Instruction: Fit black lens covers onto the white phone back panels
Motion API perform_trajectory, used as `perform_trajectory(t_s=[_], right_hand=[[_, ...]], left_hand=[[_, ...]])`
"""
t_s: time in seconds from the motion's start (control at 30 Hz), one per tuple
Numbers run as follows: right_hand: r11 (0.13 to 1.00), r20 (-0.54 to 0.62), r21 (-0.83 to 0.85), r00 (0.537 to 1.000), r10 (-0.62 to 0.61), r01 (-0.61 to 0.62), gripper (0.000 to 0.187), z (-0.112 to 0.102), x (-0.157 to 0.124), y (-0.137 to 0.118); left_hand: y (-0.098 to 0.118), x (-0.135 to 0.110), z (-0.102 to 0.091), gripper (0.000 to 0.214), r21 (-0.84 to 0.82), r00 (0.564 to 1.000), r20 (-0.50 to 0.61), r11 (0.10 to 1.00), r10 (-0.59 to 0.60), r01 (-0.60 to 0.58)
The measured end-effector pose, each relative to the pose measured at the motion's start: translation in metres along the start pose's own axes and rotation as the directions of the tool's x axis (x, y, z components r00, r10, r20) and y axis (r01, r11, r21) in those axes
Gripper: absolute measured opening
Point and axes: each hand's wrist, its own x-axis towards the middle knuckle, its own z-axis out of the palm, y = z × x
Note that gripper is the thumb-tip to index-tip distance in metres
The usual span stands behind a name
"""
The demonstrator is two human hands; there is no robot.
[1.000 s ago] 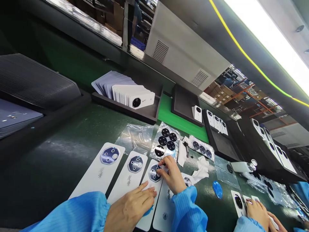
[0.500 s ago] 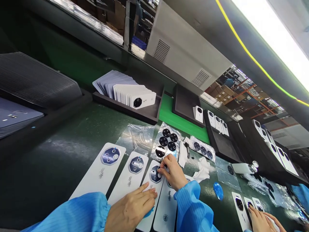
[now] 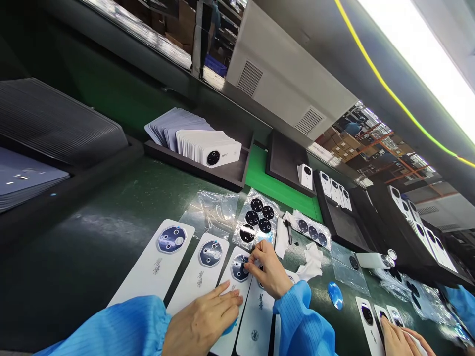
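Observation:
Several white phone back covers lie side by side on the dark green belt (image 3: 92, 237). My left hand (image 3: 202, 321) lies flat, fingers stretched, on the lower part of the third cover (image 3: 232, 291). My right hand (image 3: 269, 269) is pinched at the right edge of that cover's round camera ring (image 3: 239, 268); what its fingertips hold is too small to name. A fourth cover (image 3: 258, 316) lies under my right wrist. Clear bags of black camera rings (image 3: 258, 220) rest just beyond my right hand.
A dark tray (image 3: 230, 173) holds a row of upright white covers at the back. More trays with covers (image 3: 336, 190) stand to the right. Another person's hands (image 3: 403, 338) work on covers at the lower right. White wipes (image 3: 311, 257), a blue film (image 3: 335, 295) and a small bottle (image 3: 376, 258) lie nearby.
My right hand has shifted slightly along the camera ring's right edge and its fingers have closed into a tighter pinch. My left hand stays flat on the cover.

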Motion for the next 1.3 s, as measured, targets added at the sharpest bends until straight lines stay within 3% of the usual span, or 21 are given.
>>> perform_trajectory(t_s=[0.17,0.47,0.7,0.83,0.93,1.0,1.07,1.13,1.2,1.27,1.3], right_hand=[[0.999,-0.036,0.051,0.999,-0.002,0.003,0.02,0.008,-0.001,-0.006],[0.978,-0.13,0.098,0.972,0.198,-0.186,0.027,0.021,0.006,-0.017],[0.966,-0.129,0.122,0.961,0.245,-0.23,0.029,0.021,0.012,-0.023],[0.963,-0.124,0.156,0.963,0.238,-0.218,0.03,0.011,0.034,-0.029],[0.971,-0.226,0.165,0.951,0.21,-0.175,0.028,-0.008,0.043,-0.033],[0.976,-0.309,0.176,0.934,0.176,-0.126,0.026,-0.024,0.035,-0.038],[0.978,-0.356,0.195,0.924,0.136,-0.069,0.027,-0.037,0.014,-0.045],[0.971,-0.335,0.239,0.939,0.079,0.003,0.029,-0.041,-0.013,-0.052],[0.931,-0.204,0.347,0.978,-0.042,0.112,0.03,-0.032,-0.038,-0.058],[0.922,-0.116,0.345,0.983,-0.141,0.173,0.03,-0.012,-0.053,-0.063],[0.937,-0.109,0.293,0.98,-0.164,0.19,0.03,-0.001,-0.056,-0.066]], left_hand=[[0.0,-0.001,0.001,0.037,-0.021,1.0,0.003,1.0,-0.004,0.004],[0.001,0.002,-0.004,0.032,0.021,0.998,0.051,0.999,0.035,-0.036],[0.0,0.0,-0.001,0.036,0.006,0.998,0.058,0.999,0.038,-0.038],[-0.002,-0.001,0.0,0.036,-0.051,0.998,0.052,0.998,0.04,-0.038],[-0.002,-0.004,0.003,0.038,-0.087,0.999,0.036,0.996,0.026,-0.023],[-0.002,-0.005,0.004,0.042,-0.135,0.999,0.034,0.991,-0.008,0.013],[-0.002,-0.005,0.001,0.039,-0.268,0.99,0.062,0.954,-0.124,0.136],[-0.001,-0.002,-0.008,0.03,-0.508,0.936,0.156,0.787,-0.316,0.351],[0.0,0.0,-0.02,0.03,-0.762,0.838,0.298,0.415,-0.458,0.498],[0.001,0.001,-0.033,0.042,-0.871,0.762,0.432,-0.005,-0.483,0.491],[0.002,0.001,-0.038,0.048,-0.874,0.746,0.474,-0.149,-0.468,0.462]])
